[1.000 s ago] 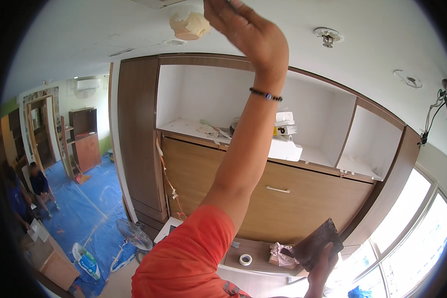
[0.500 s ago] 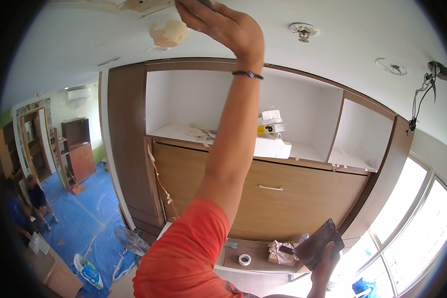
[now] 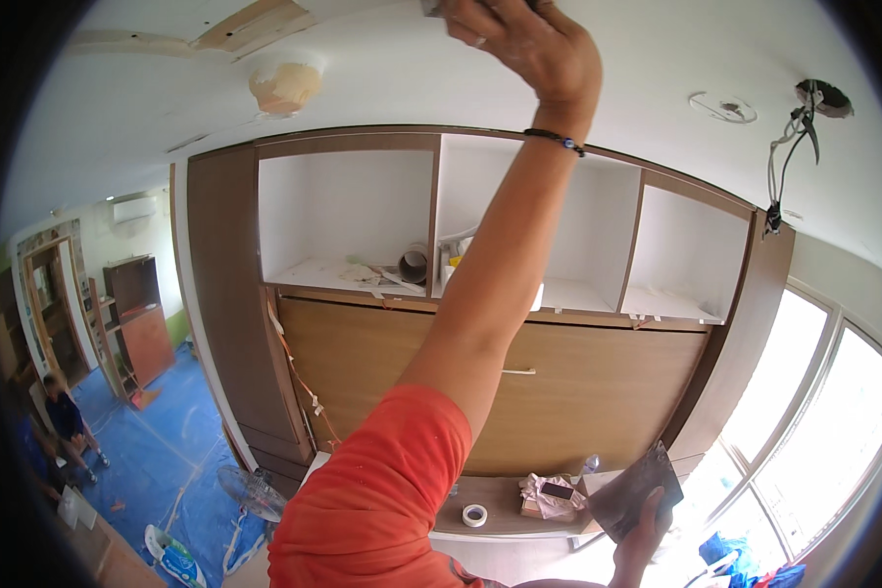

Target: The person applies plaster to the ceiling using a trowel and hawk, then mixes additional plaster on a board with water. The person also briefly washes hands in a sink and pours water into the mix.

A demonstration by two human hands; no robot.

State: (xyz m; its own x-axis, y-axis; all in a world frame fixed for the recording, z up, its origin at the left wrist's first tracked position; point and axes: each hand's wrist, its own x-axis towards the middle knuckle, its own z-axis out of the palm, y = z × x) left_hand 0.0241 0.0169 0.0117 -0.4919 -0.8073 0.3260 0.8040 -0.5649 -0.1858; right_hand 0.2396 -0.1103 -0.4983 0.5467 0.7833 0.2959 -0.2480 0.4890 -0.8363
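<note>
And here is the dark plate (image 3: 612,500), down at the lower right, tilted up on one corner side, with the right hand (image 3: 642,537) clamped on its edge, thumb lying across the face. Up top, the left hand (image 3: 534,49) is raised to the ceiling, wrist bent, fingers closed on a grey tool (image 3: 430,8); the upper edge cuts most of that tool off. A dark bracelet (image 3: 559,142) rings the wrist, and a red sleeve (image 3: 377,456) covers the upper arm.

Just left of the plate, a phone (image 3: 559,491) lies on crumpled pinkish paper (image 3: 536,502), a clear bottle (image 3: 591,464) stands behind, and a roll of tape (image 3: 465,517) sits further left. Behind the arm, a wide wooden panel (image 3: 392,392) with a pale handle, open white shelves (image 3: 333,216) above it. Wires (image 3: 774,171) dangle from a dark ceiling hole (image 3: 830,98) at right; bright windows (image 3: 823,421) below. Far left, people (image 3: 64,412) by a blue floor sheet (image 3: 191,402), and nearer, a fan (image 3: 250,493).
</note>
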